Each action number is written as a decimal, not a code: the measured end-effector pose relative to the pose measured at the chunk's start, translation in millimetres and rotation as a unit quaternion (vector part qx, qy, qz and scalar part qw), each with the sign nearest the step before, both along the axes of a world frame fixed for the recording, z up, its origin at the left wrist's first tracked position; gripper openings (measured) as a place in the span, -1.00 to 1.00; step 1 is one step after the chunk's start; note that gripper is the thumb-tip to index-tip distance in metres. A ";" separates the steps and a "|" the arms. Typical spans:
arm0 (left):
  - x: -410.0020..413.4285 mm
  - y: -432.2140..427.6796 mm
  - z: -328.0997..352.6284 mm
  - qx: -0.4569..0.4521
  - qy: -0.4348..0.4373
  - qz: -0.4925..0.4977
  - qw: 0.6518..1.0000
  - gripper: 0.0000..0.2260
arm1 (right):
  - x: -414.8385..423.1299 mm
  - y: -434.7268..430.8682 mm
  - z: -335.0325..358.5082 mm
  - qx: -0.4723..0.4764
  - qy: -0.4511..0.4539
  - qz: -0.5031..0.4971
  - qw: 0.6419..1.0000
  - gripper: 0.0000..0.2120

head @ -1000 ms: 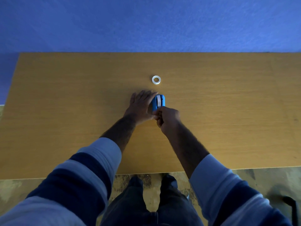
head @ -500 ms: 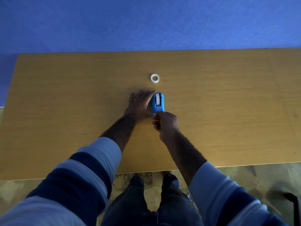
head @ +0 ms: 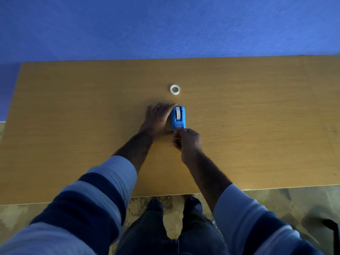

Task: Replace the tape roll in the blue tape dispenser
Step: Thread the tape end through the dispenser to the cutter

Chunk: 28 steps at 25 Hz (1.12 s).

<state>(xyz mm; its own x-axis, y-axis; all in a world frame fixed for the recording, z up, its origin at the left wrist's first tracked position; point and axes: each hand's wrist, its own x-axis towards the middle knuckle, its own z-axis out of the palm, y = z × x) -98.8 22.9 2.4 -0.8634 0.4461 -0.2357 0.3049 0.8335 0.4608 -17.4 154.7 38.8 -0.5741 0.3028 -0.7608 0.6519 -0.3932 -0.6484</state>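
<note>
Over the last second the right hand (head: 186,139) is drawing back from the cutter end of the blue tape dispenser (head: 178,118), fingertips pinched as if pulling the tape end toward the person, though what they grip cannot be told; this suggests the roll inside (head: 178,113) is seated and being threaded. The left hand (head: 158,119) is lying flat and open against the dispenser's left side, steadying it on the wooden table (head: 257,126). A second tape ring (head: 175,89) is lying apart, just beyond the dispenser's far end.
</note>
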 end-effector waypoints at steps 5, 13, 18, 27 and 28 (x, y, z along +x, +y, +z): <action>-1.0 -0.3 -0.3 -0.006 -0.002 -0.006 1.000 -0.05 | -1.2 1.8 -5.8 0.020 -0.002 0.014 1.000 -0.89; 1.9 0.9 -1.6 0.007 0.002 0.011 1.000 -0.09 | -6.2 0.4 -9.3 0.000 -0.004 -0.010 1.000 -0.86; 2.3 2.5 0.8 -0.004 0.001 0.009 1.000 -0.07 | -5.4 -0.4 -11.3 0.042 -0.003 -0.006 0.999 -0.88; 5.6 1.6 2.8 -0.042 -0.001 0.006 0.999 -0.02 | 2.2 17.0 -23.8 0.214 -0.006 0.151 0.965 -0.81; 6.5 -1.9 3.7 -0.049 -0.002 0.001 0.999 -0.02 | 2.8 20.4 -24.1 0.241 -0.007 0.177 0.954 -0.83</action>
